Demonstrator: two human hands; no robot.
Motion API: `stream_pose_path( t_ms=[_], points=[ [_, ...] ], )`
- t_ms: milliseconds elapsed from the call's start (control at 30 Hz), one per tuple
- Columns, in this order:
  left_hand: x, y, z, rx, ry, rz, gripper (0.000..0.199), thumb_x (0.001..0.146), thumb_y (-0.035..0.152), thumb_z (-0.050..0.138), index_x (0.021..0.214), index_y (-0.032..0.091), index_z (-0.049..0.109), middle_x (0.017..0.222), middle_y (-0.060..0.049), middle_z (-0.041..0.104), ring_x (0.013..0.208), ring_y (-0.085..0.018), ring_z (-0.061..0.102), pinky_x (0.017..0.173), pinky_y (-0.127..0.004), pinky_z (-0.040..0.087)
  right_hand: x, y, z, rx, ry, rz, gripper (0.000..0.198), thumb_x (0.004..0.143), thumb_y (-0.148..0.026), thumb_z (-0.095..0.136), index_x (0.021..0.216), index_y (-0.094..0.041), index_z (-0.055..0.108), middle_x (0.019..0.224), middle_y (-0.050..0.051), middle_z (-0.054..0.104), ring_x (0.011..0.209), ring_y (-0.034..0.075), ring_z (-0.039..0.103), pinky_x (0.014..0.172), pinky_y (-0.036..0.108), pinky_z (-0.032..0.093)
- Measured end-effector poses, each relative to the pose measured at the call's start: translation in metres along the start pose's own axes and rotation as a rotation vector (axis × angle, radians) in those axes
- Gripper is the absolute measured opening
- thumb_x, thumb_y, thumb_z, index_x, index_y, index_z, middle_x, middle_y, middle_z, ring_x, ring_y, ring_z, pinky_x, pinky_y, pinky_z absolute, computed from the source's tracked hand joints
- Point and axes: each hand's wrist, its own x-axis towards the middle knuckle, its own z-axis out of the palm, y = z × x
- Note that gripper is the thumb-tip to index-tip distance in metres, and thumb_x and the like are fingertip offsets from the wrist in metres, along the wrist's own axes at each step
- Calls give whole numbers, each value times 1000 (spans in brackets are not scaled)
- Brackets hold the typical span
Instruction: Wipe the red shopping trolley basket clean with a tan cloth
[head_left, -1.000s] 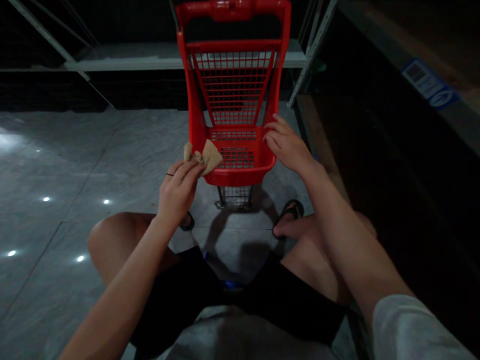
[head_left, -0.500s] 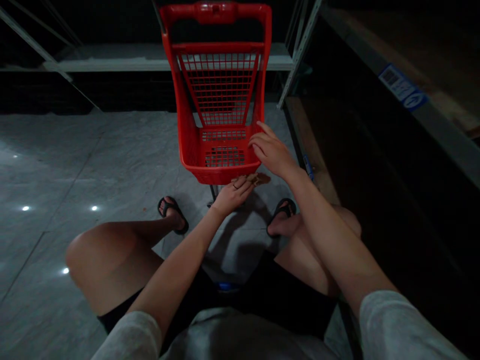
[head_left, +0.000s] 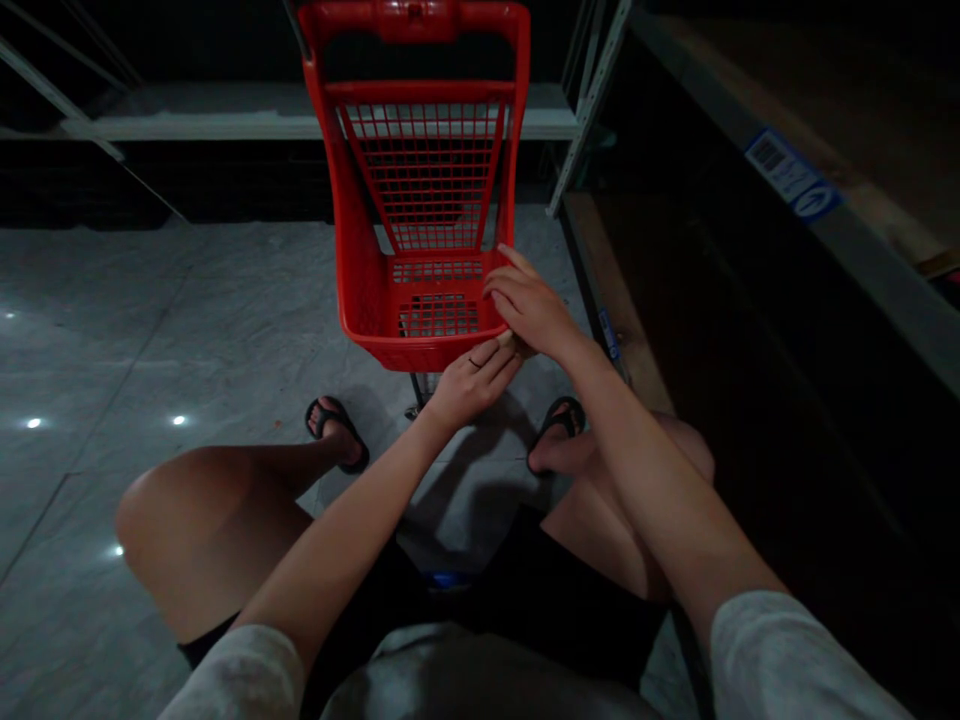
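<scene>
Left hand [head_left: 474,385]: fingers together, clamped on tan cloth [head_left: 507,338], mostly hidden at its fingertips. Red cart [head_left: 409,352] directly beyond, its near corner at the cloth. Right hand [head_left: 531,310]: fingers loosely apart, touching cart's side.

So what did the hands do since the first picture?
The left hand moved rightward, from the near left corner of the red plastic shopping cart to its near right corner, beside the right hand. It brought the crumpled beige cloth along, now mostly hidden. The right hand stayed at the cart's right side.
</scene>
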Motion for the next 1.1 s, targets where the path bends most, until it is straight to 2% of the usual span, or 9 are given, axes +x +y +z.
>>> stream_pose_path(
  t_ms=[133, 200, 300, 433, 500, 633, 733, 900, 1100],
  points=[
    [-42, -15, 31, 1, -317, -42, 30, 102, 9, 49, 121, 14, 72, 115, -14, 76, 116, -23, 68, 94, -37, 59, 0, 4, 4, -11, 0, 4, 36, 104, -23, 38, 107, -28, 73, 130, 6, 69, 158, 23, 31, 130, 59, 31],
    [-62, -24, 34, -4, -391, -62, 26, 99, 8, 54, 115, 13, 74, 105, -14, 76, 107, -24, 70, 87, -37, 61, 0, 5, 4, -20, -3, -1, 35, 104, -24, 38, 107, -28, 73, 130, 6, 69, 158, 23, 31, 130, 59, 31],
    [-70, -30, 11, 17, -282, -31, 27, 101, 11, 54, 119, 14, 73, 110, -13, 76, 110, -25, 68, 90, -38, 60, 0, -1, 2, -39, 2, -9, 36, 103, -23, 37, 106, -25, 73, 125, 9, 70, 157, 25, 32, 130, 58, 32],
    [-48, -28, -44, 87, 98, -8, 35, 105, 15, 47, 133, 22, 67, 124, -7, 75, 124, -21, 62, 105, -37, 54, 1, -26, 1, -44, -30, -61, 34, 102, -25, 41, 106, -24, 74, 119, 10, 73, 145, 28, 48, 129, 60, 30],
    [-39, -30, -64, 115, 190, -89, 35, 107, 18, 46, 133, 26, 67, 124, -6, 75, 124, -21, 62, 109, -38, 52, 2, -41, 4, 5, -66, -88, 33, 103, -26, 41, 108, -24, 73, 117, 8, 75, 132, 26, 59, 128, 57, 32],
    [-52, -40, -66, 101, 147, -317, 33, 108, 24, 43, 122, 27, 74, 113, -7, 76, 108, -22, 67, 98, -39, 57, 4, -62, 13, 148, -106, 36, 35, 104, -28, 38, 124, -26, 66, 120, 4, 77, 110, 22, 71, 103, 41, 53],
    [-85, -48, -46, 54, 13, -333, 33, 105, 21, 45, 120, 25, 74, 111, -9, 75, 106, -24, 66, 94, -39, 57, 6, -70, 18, 58, -160, 101, 34, 104, -31, 42, 125, -28, 68, 117, 3, 79, 105, 23, 74, 92, 37, 54],
    [-134, -62, -30, -15, -171, -448, 30, 96, 10, 50, 106, 21, 77, 104, -12, 72, 107, -26, 62, 94, -42, 58, 7, -82, 23, -225, -255, 30, 34, 105, -35, 44, 112, -24, 76, 116, 5, 81, 106, 27, 75, 90, 41, 51],
    [-116, -72, -86, 79, 206, -482, 30, 103, 19, 49, 112, 29, 76, 112, -7, 74, 111, -24, 60, 101, -44, 52, 8, -86, 24, -282, -240, 25, 35, 105, -38, 43, 109, -26, 77, 111, 4, 81, 98, 26, 76, 78, 37, 50]
  ],
)
